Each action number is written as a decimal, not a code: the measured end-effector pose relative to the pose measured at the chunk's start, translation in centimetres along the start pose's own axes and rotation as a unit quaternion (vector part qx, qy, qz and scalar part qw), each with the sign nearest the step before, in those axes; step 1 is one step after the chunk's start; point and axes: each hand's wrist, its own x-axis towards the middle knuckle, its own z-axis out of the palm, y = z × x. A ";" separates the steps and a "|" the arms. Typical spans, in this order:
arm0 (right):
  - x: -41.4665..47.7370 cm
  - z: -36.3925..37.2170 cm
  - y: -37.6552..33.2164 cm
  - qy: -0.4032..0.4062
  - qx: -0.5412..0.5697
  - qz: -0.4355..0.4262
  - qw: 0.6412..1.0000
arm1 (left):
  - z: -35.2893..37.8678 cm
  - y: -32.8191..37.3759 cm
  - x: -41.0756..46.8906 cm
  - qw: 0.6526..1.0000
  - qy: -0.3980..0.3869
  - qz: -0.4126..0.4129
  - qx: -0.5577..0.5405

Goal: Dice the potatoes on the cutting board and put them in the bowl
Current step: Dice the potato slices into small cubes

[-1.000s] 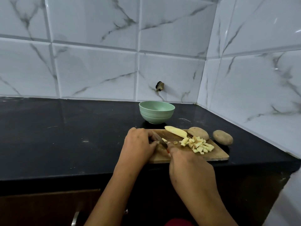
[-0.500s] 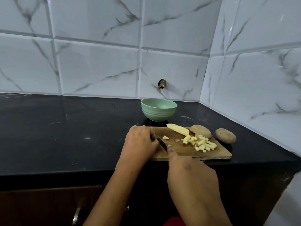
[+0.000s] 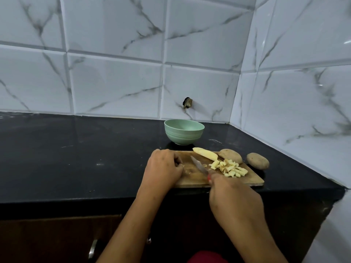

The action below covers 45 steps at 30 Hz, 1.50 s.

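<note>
Right hand, fingers clamped round the knife, blade angled over the cutting board. Left hand is curled on the board, and I can't tell if it pins anything. Diced potato heaped right of the blade, peeled half and unpeeled potato behind it; bowl beyond, on the table.

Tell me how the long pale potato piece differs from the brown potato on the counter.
The pale potato piece is skinless and yellow; the brown potato has its skin on. The piece is slim and tapering; the brown potato is a plump oval. The piece lies on the cutting board; the brown potato lies on the counter beside it. Neither is diced yet.
</note>
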 end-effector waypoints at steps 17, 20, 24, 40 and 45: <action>-0.2 -1.4 7.0 -0.045 0.319 0.116 0.939 | 1.9 2.7 5.3 0.986 -0.155 0.049 0.032; 0.0 -1.3 7.6 -0.044 0.348 0.125 0.928 | 2.5 3.2 6.4 0.979 -0.196 0.062 -0.003; 0.0 -1.0 7.5 -0.035 0.356 0.113 0.927 | 3.1 3.4 7.0 0.964 -0.242 0.071 -0.079; 0.6 0.2 8.8 -0.005 0.386 0.123 0.914 | 4.1 3.1 9.8 0.935 -0.317 0.156 -0.012; 1.2 0.4 8.9 0.002 0.394 0.122 0.911 | 3.9 3.0 9.5 0.945 -0.275 0.165 -0.056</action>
